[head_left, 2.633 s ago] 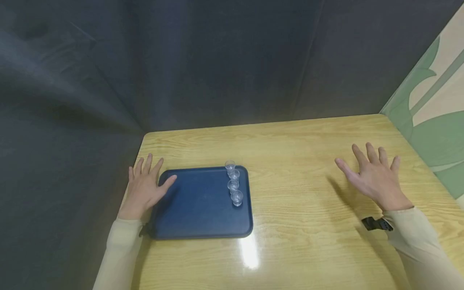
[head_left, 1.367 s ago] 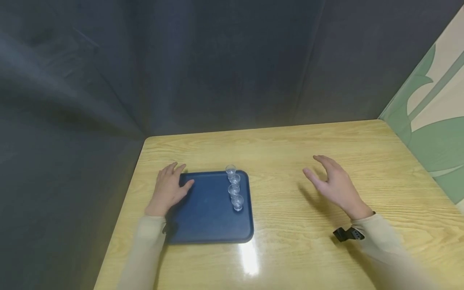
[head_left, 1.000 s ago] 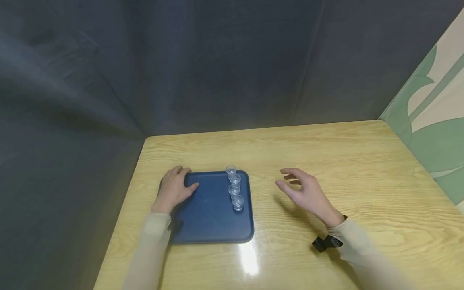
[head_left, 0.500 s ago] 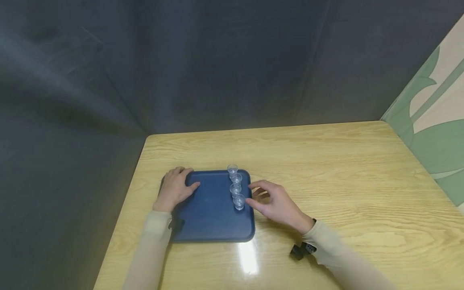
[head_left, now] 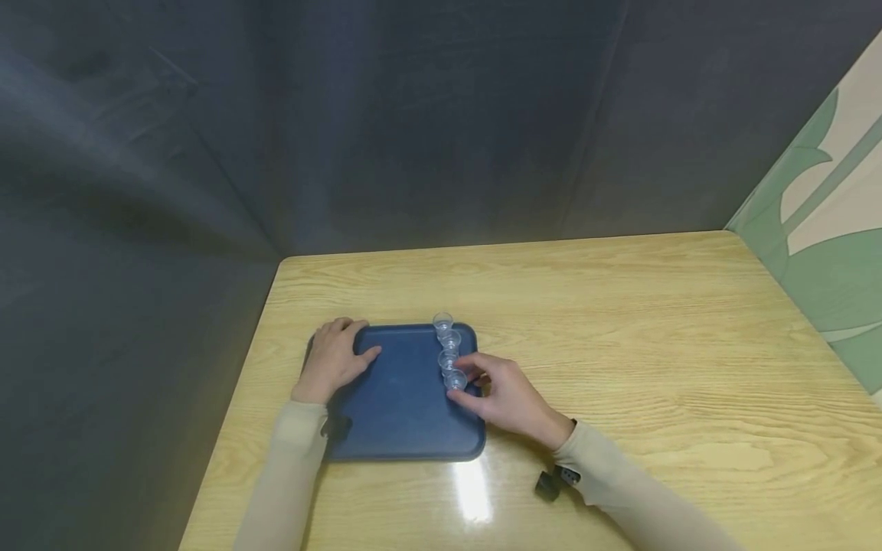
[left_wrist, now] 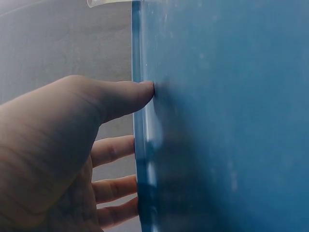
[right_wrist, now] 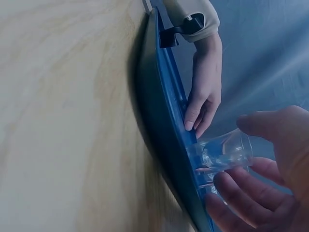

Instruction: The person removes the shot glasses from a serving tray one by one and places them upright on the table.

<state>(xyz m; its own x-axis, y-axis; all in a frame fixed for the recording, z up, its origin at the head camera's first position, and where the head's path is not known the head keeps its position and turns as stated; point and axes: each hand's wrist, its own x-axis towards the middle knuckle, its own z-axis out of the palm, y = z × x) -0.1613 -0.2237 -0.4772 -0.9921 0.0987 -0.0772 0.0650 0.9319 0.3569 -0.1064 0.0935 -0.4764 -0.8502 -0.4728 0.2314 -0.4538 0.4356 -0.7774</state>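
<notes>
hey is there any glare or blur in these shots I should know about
Head view: a bright glare streak on the table just below the blue tray; otherwise sharp. Left wrist view: the left hand is soft, very close to the lens. Right wrist view: the clear cup and right hand look slightly blurred.

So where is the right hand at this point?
In the head view the right hand is at the blue tray's right edge, fingers curled round the nearest clear cup in the row.

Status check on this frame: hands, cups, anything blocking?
Left hand grips the blue tray's left rim. Right hand pinches the nearest clear cup. Three more cups in line behind it, close. Nothing in the way.
</notes>
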